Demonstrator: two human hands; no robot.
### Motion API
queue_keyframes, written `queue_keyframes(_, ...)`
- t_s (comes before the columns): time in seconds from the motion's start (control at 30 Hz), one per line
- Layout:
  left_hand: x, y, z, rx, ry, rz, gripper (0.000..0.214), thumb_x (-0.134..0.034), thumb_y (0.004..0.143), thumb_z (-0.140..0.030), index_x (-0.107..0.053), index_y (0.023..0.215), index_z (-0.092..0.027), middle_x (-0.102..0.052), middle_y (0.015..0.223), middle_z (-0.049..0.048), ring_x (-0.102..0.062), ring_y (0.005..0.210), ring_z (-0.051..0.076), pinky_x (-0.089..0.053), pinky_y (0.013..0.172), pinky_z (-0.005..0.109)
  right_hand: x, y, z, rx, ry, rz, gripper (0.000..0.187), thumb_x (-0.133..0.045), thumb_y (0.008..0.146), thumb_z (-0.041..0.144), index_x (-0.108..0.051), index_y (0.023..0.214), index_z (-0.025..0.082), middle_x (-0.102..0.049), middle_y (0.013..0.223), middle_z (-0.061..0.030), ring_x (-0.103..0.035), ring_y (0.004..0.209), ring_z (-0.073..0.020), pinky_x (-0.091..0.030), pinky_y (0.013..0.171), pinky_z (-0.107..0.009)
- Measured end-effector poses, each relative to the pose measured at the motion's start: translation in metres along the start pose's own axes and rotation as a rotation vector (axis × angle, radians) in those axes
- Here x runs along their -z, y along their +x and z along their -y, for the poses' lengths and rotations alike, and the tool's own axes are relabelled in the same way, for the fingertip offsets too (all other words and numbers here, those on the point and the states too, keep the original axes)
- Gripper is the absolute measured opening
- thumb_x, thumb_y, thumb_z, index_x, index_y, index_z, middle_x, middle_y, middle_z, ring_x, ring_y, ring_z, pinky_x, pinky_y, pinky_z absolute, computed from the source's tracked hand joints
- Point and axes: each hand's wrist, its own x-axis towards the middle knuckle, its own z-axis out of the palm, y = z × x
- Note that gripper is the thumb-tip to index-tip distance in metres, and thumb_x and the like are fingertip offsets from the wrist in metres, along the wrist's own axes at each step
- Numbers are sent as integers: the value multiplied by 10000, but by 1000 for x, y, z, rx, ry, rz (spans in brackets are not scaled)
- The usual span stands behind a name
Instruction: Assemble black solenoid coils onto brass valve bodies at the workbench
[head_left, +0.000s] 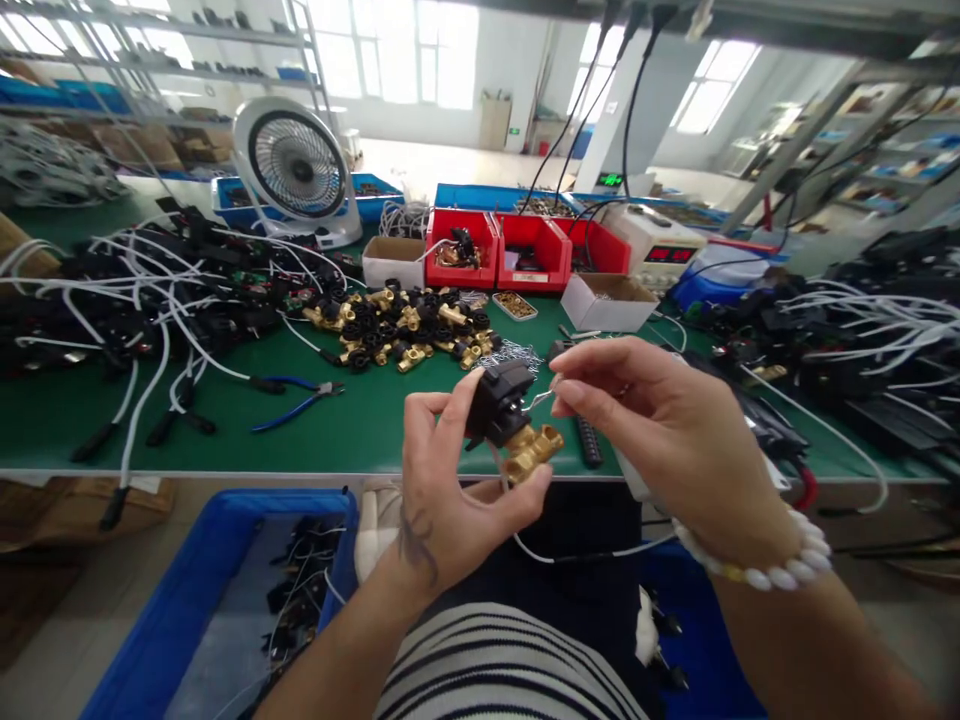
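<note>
My left hand (457, 480) is wrapped round a valve with a black plastic head (504, 395) and a brass body (534, 452), held tilted above the front edge of the bench. A white cable trails below it. Between the thumb and forefinger of my right hand (645, 410) is a thin bent metal wire clip (538, 398), its free end at the joint between the black head and the brass. Whether the clip sits inside the joint I cannot tell. Behind the valve lies a pile of similar wire clips (514, 355).
Brass and black fittings (409, 325) are heaped on the green bench (360, 425). Blue-handled pliers (296, 400) lie left, near cabled black units (150, 290). Red bins (461, 250), a white box (607, 302) and a fan (296, 165) stand behind. A blue crate (172, 600) is below.
</note>
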Motion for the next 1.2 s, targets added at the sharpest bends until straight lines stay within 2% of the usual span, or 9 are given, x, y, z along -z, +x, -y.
queue_keyframes(0.23,8,5,-14,-65,59,45,724,-706,756,-444,-473,1353,-107,-468,1036,75,-502,933,174,-522,822,320,2,-7,16,95,-235,-25,102,-644,900,146,-686,946,227,-681,911,-9,-658,820,-182,-572,766,-283)
queue_keyframes(0.6,12,6,-20,-86,41,61,736,-707,751,-427,-479,1349,-64,-476,1055,93,-528,954,184,-522,838,313,-3,-7,19,99,-264,-29,128,-640,907,119,-683,927,238,-680,901,5,-656,822,-176,-558,781,-272)
queue_keyframes(0.73,13,6,-22,-84,25,63,725,-703,751,-418,-484,1342,-58,-480,1062,99,-525,961,185,-525,840,313,0,-8,21,65,-234,28,83,-636,922,167,-686,929,234,-678,888,-3,-659,810,-189,-563,778,-294)
queue_keyframes(0.83,13,7,-22,-87,39,74,715,-704,744,-417,-483,1342,-93,-486,1059,92,-523,965,192,-528,835,325,2,-6,23,70,-233,72,74,-627,928,185,-683,923,234,-675,885,-7,-654,808,-195,-563,780,-305)
queue_keyframes(0.93,14,10,-20,-96,48,97,713,-709,737,-419,-478,1349,-135,-493,1054,82,-525,966,199,-528,832,334,0,-2,23,110,-273,59,93,-620,922,168,-680,905,238,-670,919,-15,-642,860,-199,-552,805,-309)
queue_keyframes(1.07,11,9,-6,-96,35,115,711,-711,734,-410,-495,1341,-107,-485,1023,71,-518,927,182,-521,810,307,-15,-7,5,121,-198,-18,114,-608,903,140,-677,873,225,-641,910,-24,-618,877,-188,-535,787,-301)
queue_keyframes(1.2,-7,-6,23,3,11,192,679,-694,738,-375,-506,1335,-111,-483,1016,71,-520,923,190,-524,803,330,-31,-23,-32,-22,-36,-27,95,-590,903,150,-655,847,191,-628,849,-20,-607,797,-167,-509,742,-293)
